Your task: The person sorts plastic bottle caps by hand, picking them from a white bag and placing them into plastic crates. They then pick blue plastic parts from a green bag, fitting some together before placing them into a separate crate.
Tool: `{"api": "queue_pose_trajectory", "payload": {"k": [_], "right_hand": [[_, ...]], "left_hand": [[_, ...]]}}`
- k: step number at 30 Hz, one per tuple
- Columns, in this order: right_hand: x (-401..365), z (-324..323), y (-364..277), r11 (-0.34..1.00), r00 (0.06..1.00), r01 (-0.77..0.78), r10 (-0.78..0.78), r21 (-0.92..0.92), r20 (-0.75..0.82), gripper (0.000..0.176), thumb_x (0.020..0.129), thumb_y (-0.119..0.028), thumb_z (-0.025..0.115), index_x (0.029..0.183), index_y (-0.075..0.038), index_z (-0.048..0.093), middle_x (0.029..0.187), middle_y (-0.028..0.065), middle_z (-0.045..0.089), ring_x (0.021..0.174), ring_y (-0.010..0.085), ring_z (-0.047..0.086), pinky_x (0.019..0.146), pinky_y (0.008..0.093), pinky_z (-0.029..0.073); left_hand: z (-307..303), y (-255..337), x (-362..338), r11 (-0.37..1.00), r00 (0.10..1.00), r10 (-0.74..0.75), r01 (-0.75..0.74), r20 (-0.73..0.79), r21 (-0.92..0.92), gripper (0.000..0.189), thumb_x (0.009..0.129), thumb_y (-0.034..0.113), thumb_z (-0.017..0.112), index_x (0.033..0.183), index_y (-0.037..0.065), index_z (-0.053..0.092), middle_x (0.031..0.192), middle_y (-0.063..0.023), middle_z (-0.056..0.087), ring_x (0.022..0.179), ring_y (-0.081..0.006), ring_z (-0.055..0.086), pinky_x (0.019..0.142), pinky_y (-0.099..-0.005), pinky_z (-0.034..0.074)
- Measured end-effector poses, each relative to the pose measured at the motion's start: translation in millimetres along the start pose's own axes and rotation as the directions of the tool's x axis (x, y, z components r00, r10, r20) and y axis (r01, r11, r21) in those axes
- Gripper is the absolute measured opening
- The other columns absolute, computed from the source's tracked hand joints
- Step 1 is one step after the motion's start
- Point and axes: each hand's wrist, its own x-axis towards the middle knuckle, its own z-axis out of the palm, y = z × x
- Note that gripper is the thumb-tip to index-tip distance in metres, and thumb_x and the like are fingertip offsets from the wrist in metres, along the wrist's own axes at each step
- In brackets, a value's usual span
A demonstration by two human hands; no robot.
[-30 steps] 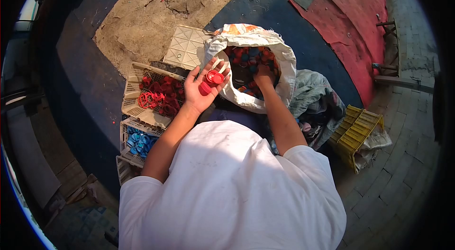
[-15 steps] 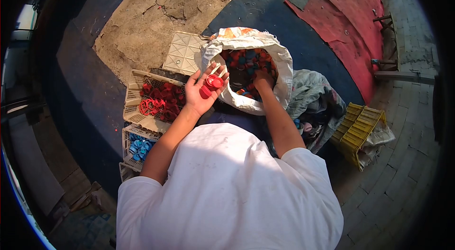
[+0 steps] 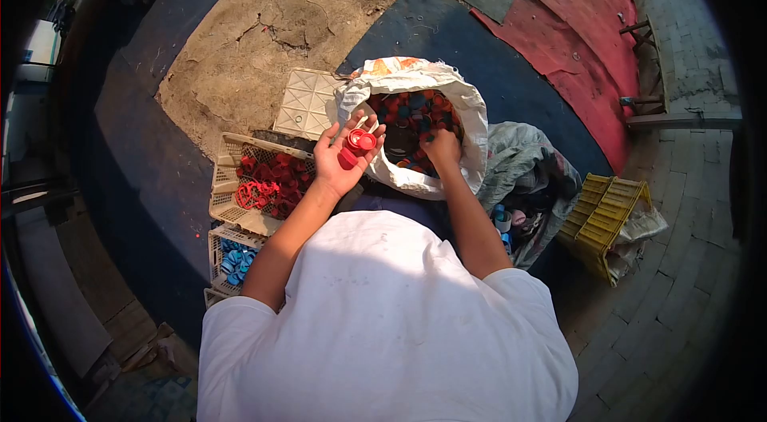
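Observation:
My left hand (image 3: 342, 158) is held palm up beside the sack's rim, fingers loosely spread, with several red plastic caps (image 3: 359, 142) resting in it. The white woven sack (image 3: 471, 106) stands with its mouth wide and its edge rolled back. Inside it lie many plastic caps (image 3: 415, 106), mostly red and orange with some dark blue-green ones. My right hand (image 3: 442, 152) reaches into the mouth at the right, fingers curled down close to the caps; what they hold is hidden.
Left of me, a cream crate (image 3: 240, 162) holds red plastic pieces, and a second crate (image 3: 214, 250) holds blue ones. A pale crate panel (image 3: 306, 102) lies behind them. To the right are a grey-white sack (image 3: 519, 146) with mixed items and a yellow crate (image 3: 603, 218).
My right hand has shifted slightly left and down within the sack's mouth, its fingers more bunched. My left hand still carries the red caps. The view has tilted a little.

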Motion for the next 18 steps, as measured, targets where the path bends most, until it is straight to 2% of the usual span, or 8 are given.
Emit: {"api": "queue_pose_trajectory", "payload": {"k": [3,6,9,12,15,16,18], "right_hand": [[-26,-28,-14,0.999,0.995,0.035,-0.031,0.041,-0.096,0.043,0.07,-0.033,0.082,0.108,-0.013,0.079,0.093,0.0156,0.076,0.081,0.0317,0.074,0.078,0.0421,0.059],[-39,-47,-19,0.906,0.987,0.158,-0.14,0.392,-0.073,0.043,0.072,-0.033,0.085,0.108,-0.01,0.079,0.088,0.0118,0.077,0.073,0.021,0.074,0.07,0.0339,0.058],[-65,-83,-46,0.75,0.985,0.095,-0.166,0.654,0.047,0.037,0.076,-0.027,0.086,0.107,-0.006,0.079,0.081,0.0063,0.077,0.068,0.0083,0.069,0.063,0.026,0.052],[-84,-99,-67,0.623,0.937,0.31,-0.327,0.718,-0.122,0.032,0.079,-0.017,0.085,0.108,-0.005,0.078,0.077,0.0017,0.074,0.066,0.0025,0.063,0.058,0.022,0.047],[-100,-111,-84,0.539,0.895,0.323,-0.441,0.778,-0.066,0.034,0.078,-0.015,0.085,0.11,-0.006,0.078,0.075,0.0014,0.072,0.064,0.0036,0.061,0.057,0.0236,0.047],[-105,-117,-91,0.589,0.861,0.43,-0.496,0.684,-0.114,0.035,0.078,-0.017,0.085,0.111,-0.01,0.078,0.079,0.0044,0.073,0.063,0.0085,0.063,0.058,0.0268,0.05],[-110,-116,-100,0.586,0.789,0.554,-0.596,0.591,-0.148,0.037,0.078,-0.017,0.083,0.114,-0.012,0.078,0.082,0.006,0.072,0.063,0.0124,0.063,0.059,0.0296,0.051]], "left_hand": [[1,-1,2,1.0,1.0,-0.009,0.009,0.014,-0.008,0.047,0.101,0.034,0.048,0.137,0.004,0.054,0.14,-0.0185,0.055,0.132,-0.0389,0.051,0.112,-0.0483,0.044],[-2,-1,5,1.0,1.0,-0.015,0.016,0.016,-0.019,0.047,0.101,0.034,0.048,0.137,0.004,0.053,0.14,-0.0187,0.055,0.133,-0.039,0.051,0.112,-0.0476,0.045],[-2,-2,6,1.0,1.0,-0.013,0.013,0.015,-0.018,0.046,0.101,0.033,0.049,0.137,0.004,0.053,0.141,-0.0191,0.055,0.134,-0.0394,0.05,0.111,-0.0468,0.047],[0,-3,7,0.999,1.0,-0.019,0.02,0.023,-0.03,0.046,0.101,0.031,0.049,0.137,0.003,0.052,0.141,-0.02,0.054,0.136,-0.0399,0.049,0.112,-0.0481,0.046],[-1,-4,8,0.999,0.998,-0.028,0.029,0.049,-0.029,0.045,0.1,0.028,0.049,0.138,0.003,0.052,0.141,-0.0207,0.054,0.138,-0.0401,0.047,0.114,-0.0503,0.043],[-1,-5,9,1.0,0.999,-0.024,0.024,0.048,-0.002,0.044,0.1,0.028,0.049,0.137,0.004,0.052,0.141,-0.0207,0.054,0.138,-0.04,0.047,0.114,-0.0504,0.043],[0,-8,9,1.0,0.998,-0.021,0.02,0.057,0.017,0.043,0.1,0.027,0.05,0.136,0.004,0.053,0.14,-0.0206,0.055,0.138,-0.0397,0.047,0.114,-0.0502,0.043]]}}
